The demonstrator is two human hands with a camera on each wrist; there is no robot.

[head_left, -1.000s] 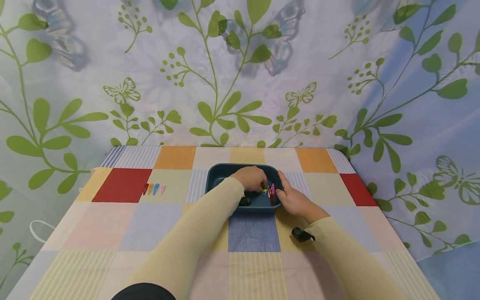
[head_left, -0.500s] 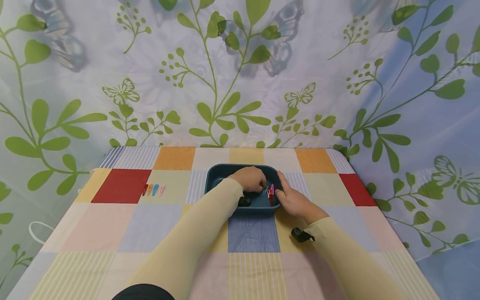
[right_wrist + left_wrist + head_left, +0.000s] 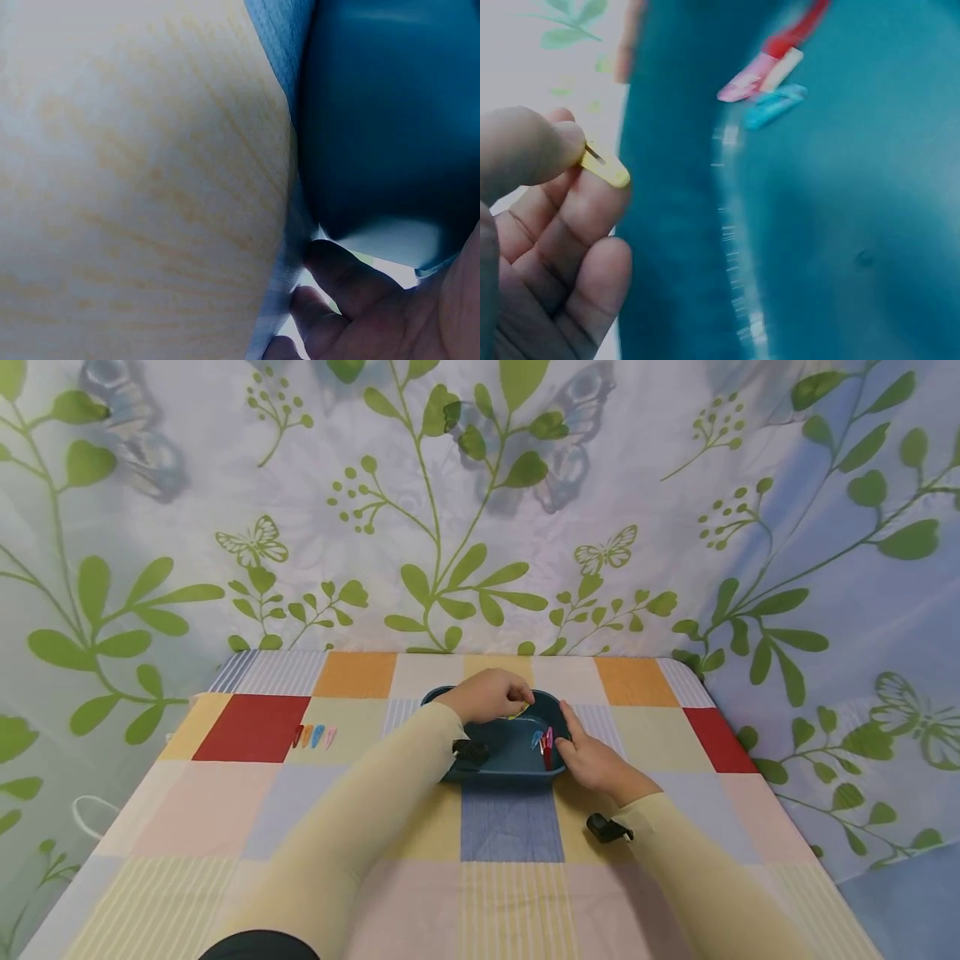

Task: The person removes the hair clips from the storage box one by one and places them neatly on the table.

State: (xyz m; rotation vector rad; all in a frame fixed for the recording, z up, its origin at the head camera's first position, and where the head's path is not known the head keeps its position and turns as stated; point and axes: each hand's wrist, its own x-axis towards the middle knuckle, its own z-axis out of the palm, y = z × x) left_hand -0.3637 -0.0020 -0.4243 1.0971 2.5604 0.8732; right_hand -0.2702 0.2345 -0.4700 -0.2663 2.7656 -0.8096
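My left hand (image 3: 491, 695) is over the back of a dark teal plastic tray (image 3: 498, 764), pinching a yellow snap hair clip (image 3: 609, 166) between thumb and fingertips. Inside the tray, toward its right end, lie a blue hair clip (image 3: 776, 106), a pink one (image 3: 742, 84) and a red one (image 3: 799, 34), with a whitish piece among them. My right hand (image 3: 596, 764) holds the tray's right end, thumb at the rim and fingers along the outer wall (image 3: 382, 127).
Left of the tray, a row of hair clips lies on the patchwork tablecloth (image 3: 510, 827): red (image 3: 297, 736), orange (image 3: 307, 736), blue (image 3: 318, 735) and pink (image 3: 331, 737). A leaf-patterned curtain (image 3: 465, 510) hangs behind the table.
My left hand has risen from the tray's bottom and shifted slightly left and back, bringing the yellow hair clip up. My right hand stays at the tray's right end.
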